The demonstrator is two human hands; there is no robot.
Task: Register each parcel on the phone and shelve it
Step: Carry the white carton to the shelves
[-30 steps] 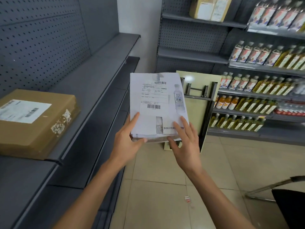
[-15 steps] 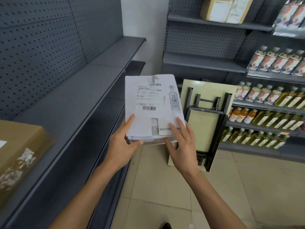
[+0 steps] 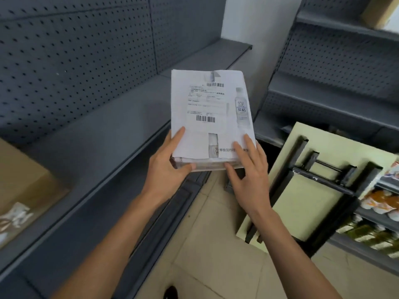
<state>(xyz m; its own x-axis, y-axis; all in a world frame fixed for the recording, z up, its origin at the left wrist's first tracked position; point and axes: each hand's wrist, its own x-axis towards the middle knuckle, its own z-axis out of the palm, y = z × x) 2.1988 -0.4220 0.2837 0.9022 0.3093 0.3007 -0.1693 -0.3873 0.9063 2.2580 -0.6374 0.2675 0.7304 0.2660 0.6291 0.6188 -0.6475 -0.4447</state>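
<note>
We hold the white parcel (image 3: 210, 117) in both hands, out in front of us and above the front edge of the grey shelf (image 3: 103, 147) on our left. The parcel is flat, face up, its long side running away from us. Its printed label (image 3: 205, 102) with two barcodes faces the camera; a picture of a bottle sits along the right margin.

Left hand (image 3: 166, 169): grips the near left corner of the parcel. The thumb lies on the top face along the left edge; one finger curls round the near edge from below. The remaining fingers are hidden under the parcel.

Right hand (image 3: 248, 175): at the near right corner. Its fingers (image 3: 248, 143) lie nearly straight and spread on the top face, pointing away from us. The thumb touches the near edge of the parcel. It presses rather than wraps; we see no finger curled round the parcel on this side.

The parcel thus extends away from both hands, with only its near end covered by them. We cannot tell whether its underside touches the shelf; it appears clear of it.

Surroundings: a brown cardboard box (image 3: 23, 190) sits on the same shelf at far left, well apart from the parcel. A pale folded table (image 3: 306, 190) with dark legs leans upright to the right, beside shelving that carries bottles (image 3: 377, 223). Tiled floor (image 3: 216, 244) below.
</note>
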